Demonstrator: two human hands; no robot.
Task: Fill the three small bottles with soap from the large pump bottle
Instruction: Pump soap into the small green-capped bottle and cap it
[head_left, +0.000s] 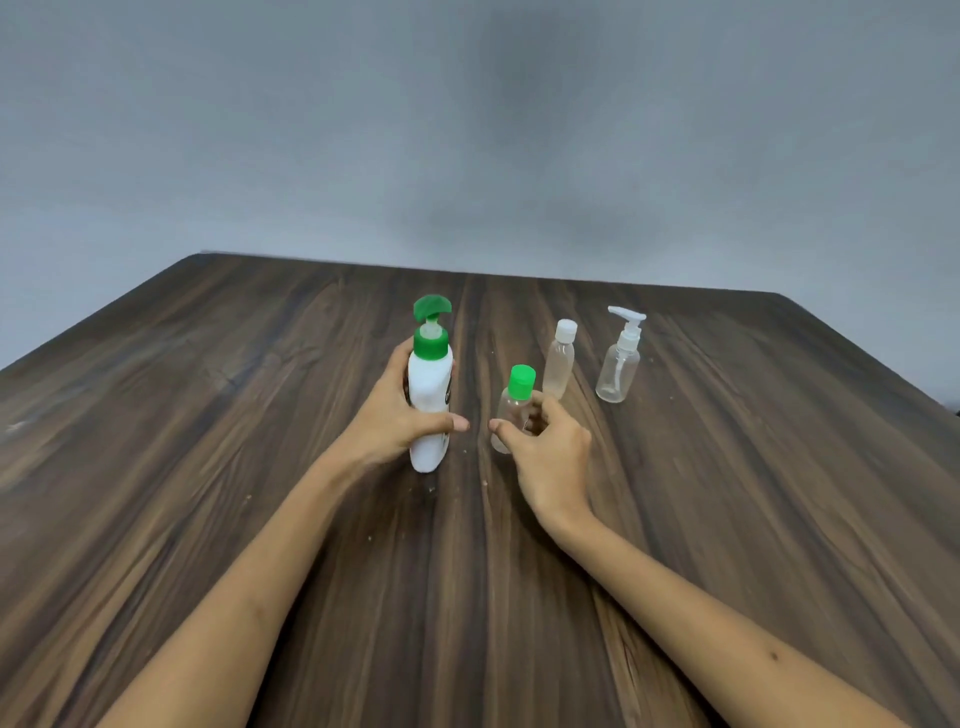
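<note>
The left hand (402, 410) is wrapped around the body of the large pump bottle (430, 405), thumb across the front and fingers curled behind. This white bottle stands left of centre on the wooden table (208, 441), long axis near vertical with a slight lean. Its green pump head (432, 307) is at the top; the nozzle's direction cannot be judged with certainty.

Just to its right, the right hand (545, 447) pinches the green-capped small bottle (514, 410) between thumb and curled fingers. The bottle is upright, cap uppermost. Further right stand the white-capped small bottle (559, 364) and the small clear pump bottle (619, 364), both upright, untouched and apparently empty.

Risks, as judged from this state:
- All three small bottles are capped; pumping before a cap is removed would put soap on the table
- The small mouths are narrow; a misaligned nozzle would likely spill
- The light empty bottles stand close together; a sweeping right hand could topple them
</note>
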